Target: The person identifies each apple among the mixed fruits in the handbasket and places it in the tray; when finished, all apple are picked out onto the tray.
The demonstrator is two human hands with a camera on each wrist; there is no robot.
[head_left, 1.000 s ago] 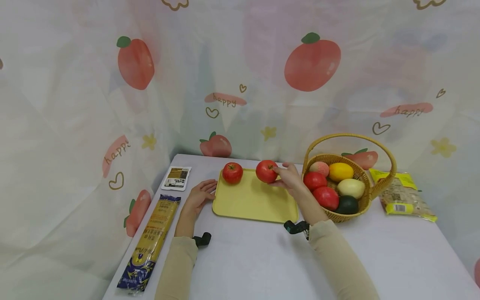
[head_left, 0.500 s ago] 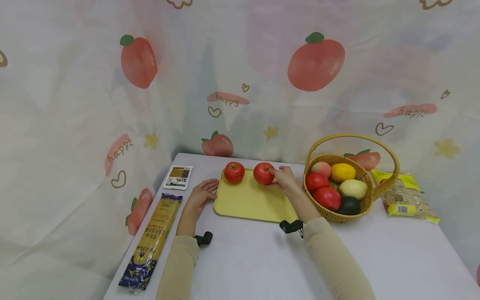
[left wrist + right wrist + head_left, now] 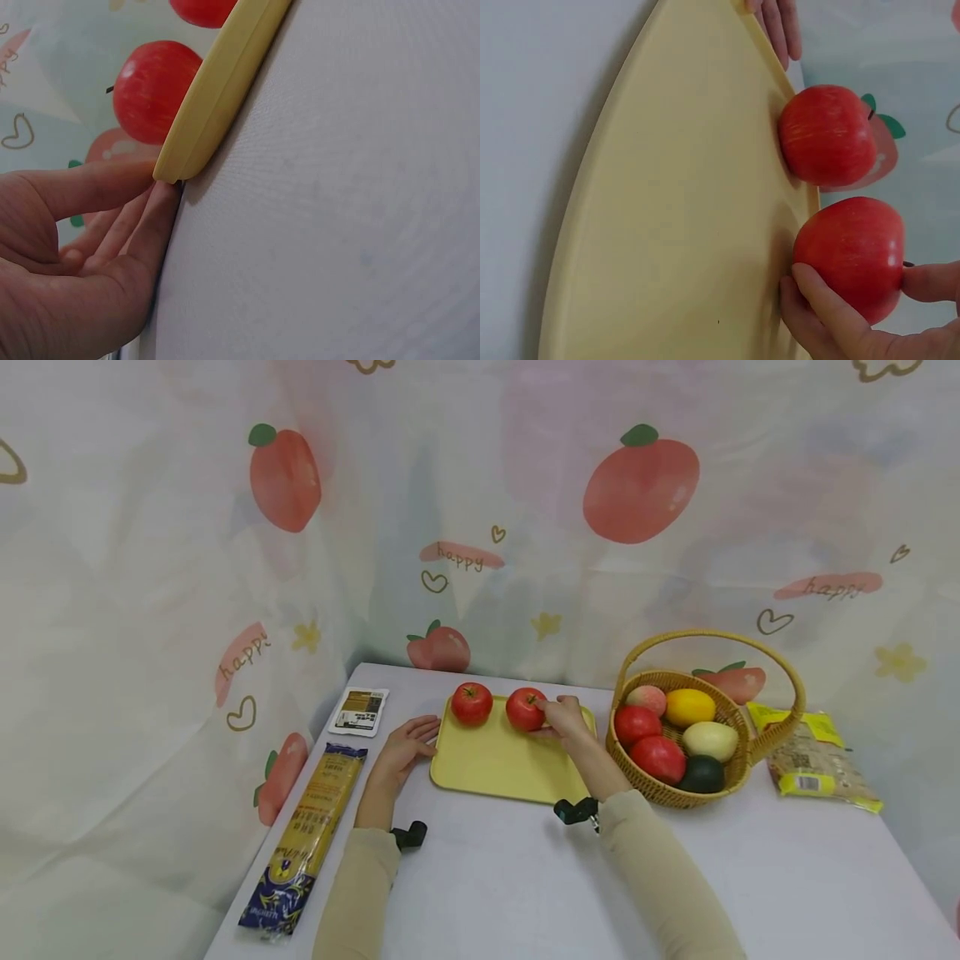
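Note:
A red apple (image 3: 527, 710) sits at the back of the yellow tray (image 3: 510, 768), with my right hand (image 3: 564, 720) gripping it. The right wrist view shows the thumb (image 3: 934, 283) by its stem and fingers (image 3: 832, 307) on the opposite side. Beside it, slightly apart, stands another red apple (image 3: 472, 704) in the back left part of the tray. At the tray's left edge is my left hand (image 3: 405, 752). Its thumb (image 3: 105, 184) lies on the rim and its other fingers are outside and below, holding that edge. The tray lies flat on the white table.
Right of the tray stands a wicker basket (image 3: 678, 797) with a tall handle, holding several fruits. A yellow-and-clear food packet (image 3: 813, 760) lies behind its right side. On the left are a spaghetti packet (image 3: 303, 839) and a small white pouch (image 3: 358, 712).
My right hand has moved left and down with the apple, bringing it onto the tray near the other apple. My left hand has stayed at the tray's left edge.

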